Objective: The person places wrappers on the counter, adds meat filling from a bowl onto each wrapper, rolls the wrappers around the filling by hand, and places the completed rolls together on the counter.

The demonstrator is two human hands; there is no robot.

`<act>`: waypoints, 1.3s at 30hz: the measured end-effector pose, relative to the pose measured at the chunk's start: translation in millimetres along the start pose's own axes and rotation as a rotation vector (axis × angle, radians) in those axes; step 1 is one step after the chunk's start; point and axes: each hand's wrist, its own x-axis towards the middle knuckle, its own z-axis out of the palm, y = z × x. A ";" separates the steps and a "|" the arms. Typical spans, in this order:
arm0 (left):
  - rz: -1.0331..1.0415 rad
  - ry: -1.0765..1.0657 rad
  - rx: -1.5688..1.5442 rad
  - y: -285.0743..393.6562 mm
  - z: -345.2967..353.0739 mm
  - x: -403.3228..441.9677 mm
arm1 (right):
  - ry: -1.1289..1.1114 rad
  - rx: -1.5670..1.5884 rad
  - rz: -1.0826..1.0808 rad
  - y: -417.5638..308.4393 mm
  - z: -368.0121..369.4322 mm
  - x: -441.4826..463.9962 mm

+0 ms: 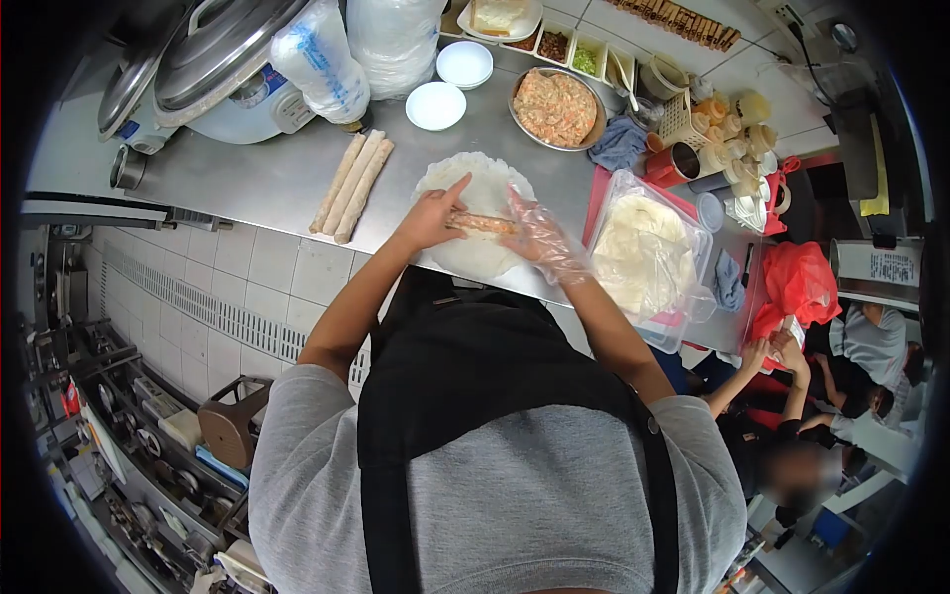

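Note:
A thin round white wrapper (465, 184) lies on the steel counter in front of me, with a strip of orange-and-white filling (485, 225) across its middle. My left hand (431, 218) is bare and rests at the strip's left end, its index finger stretched out over the wrapper and the thumb side by the filling. At the right end is my right hand (544, 242), in a clear plastic glove, fingers extended and touching the filling and wrapper. Three long pale rolls (352, 188) lie side by side to the left. A metal bowl (601, 124) of similar filling stands at the back.
At right, a clear plastic tub (705, 247) holds stacked white wrappers on a pink board. Two white bowls (435, 106), plastic-wrapped stacks (394, 45) and large lidded cookers (220, 69) stand behind. Sauce bottles (732, 129) crowd the back right. Another person's hands (772, 348) are beside a red bag.

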 end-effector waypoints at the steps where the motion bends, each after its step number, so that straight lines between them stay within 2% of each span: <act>1: -0.014 0.001 -0.005 -5.0 -5.9 -3.7 | 0.018 -0.007 -0.051 -7.4 9.4 6.8; 5: -0.027 0.027 0.009 -18.6 -25.0 -15.1 | -0.013 -0.135 -0.021 -21.4 39.5 23.8; 8: -0.108 0.069 -0.052 -23.4 -33.2 -21.9 | 0.096 -0.161 -0.132 -10.9 48.8 25.1; 10: -0.169 0.058 -0.101 -25.4 -35.8 -24.5 | 0.009 -0.047 -0.030 -5.7 37.8 20.3; 14: -0.205 0.058 -0.162 -22.2 -37.4 -24.9 | -0.031 -0.041 0.035 8.9 26.0 8.6; 16: -0.134 0.082 -0.017 -16.4 -37.0 -23.9 | -0.025 0.025 0.075 12.4 19.7 2.3; 22: -0.060 0.081 0.042 -14.8 -20.4 -20.4 | 0.050 0.109 0.063 19.7 5.4 -15.5; 28: -0.094 0.093 -0.039 -12.8 -22.8 -20.1 | -0.031 0.169 0.124 15.5 -9.3 -18.1; 35: -0.134 0.088 -0.130 -22.6 -32.2 -25.1 | -0.104 0.140 0.170 20.6 -16.4 -14.5; 37: -0.250 0.063 -0.206 -21.6 -36.5 -27.2 | -0.099 0.048 0.120 27.2 -12.4 -15.0; 39: -0.243 0.058 -0.201 -26.1 -38.0 -27.6 | -0.134 0.053 0.176 15.3 -23.4 -18.4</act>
